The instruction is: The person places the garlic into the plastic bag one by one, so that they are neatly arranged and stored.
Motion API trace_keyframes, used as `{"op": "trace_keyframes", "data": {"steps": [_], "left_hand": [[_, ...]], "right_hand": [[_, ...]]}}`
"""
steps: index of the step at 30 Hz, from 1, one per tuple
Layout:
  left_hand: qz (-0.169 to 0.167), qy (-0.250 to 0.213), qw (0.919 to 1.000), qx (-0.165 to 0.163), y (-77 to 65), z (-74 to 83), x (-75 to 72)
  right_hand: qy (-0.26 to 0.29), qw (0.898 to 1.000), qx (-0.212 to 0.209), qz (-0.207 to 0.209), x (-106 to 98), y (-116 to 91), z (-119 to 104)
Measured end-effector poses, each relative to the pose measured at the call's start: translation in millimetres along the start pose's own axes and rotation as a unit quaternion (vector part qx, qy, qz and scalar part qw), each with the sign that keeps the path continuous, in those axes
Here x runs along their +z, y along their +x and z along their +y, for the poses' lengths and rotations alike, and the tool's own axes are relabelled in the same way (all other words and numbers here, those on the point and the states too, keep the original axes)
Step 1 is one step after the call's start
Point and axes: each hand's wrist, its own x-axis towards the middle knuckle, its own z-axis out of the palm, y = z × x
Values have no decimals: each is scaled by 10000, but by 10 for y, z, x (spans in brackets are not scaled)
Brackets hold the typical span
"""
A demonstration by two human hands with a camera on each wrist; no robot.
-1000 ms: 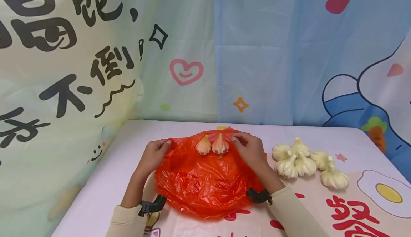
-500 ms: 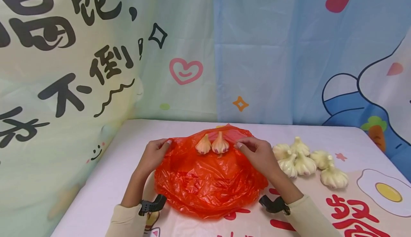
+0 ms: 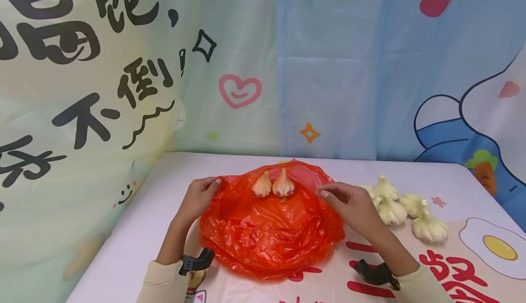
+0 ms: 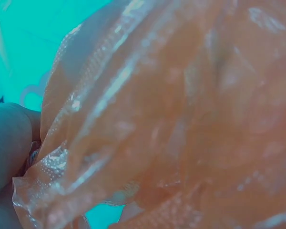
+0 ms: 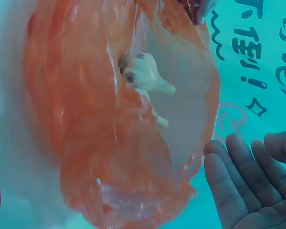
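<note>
Gaping, the red plastic bag (image 3: 271, 230) is pinched by the left hand (image 3: 199, 198) (steadied, presumably); the right hand (image 3: 356, 206) is straight-fingered.

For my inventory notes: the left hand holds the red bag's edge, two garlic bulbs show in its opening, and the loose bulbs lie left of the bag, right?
Not quite: the loose bulbs lie right of the red bag, as the head view shows. The rest stands.
</note>
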Motion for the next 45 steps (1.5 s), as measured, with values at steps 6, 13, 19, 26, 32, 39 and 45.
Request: {"op": "trace_keyframes", "data": {"steps": [6,13,19,26,32,39,45], "left_hand": [[-7,-11,10000,28,-4,2,9],[-35,-21,10000,2,-2,-3,19],[-54,-13,10000,11,-7,0,25],[-24,53,10000,-28,-4,6,29],[-44,46,10000,-14,-12,0,31],[-71,31,10000,30,-16,-4,34],[-46,63,10000,13,-11,-15,41]], "right_hand": [[-138,9999,-71,-10,-135,-109,43],[-424,9991,81,40,-281,-270,170],[-885,9948,212,466,-439,-391,240],[-1424,9819,839,931,-624,-501,296],[-1549,9741,1300,1010,-721,-532,425],[-1677,9674,1698,841,-762,-511,540],[-1834,9659,1722,618,-752,-476,621]]}}
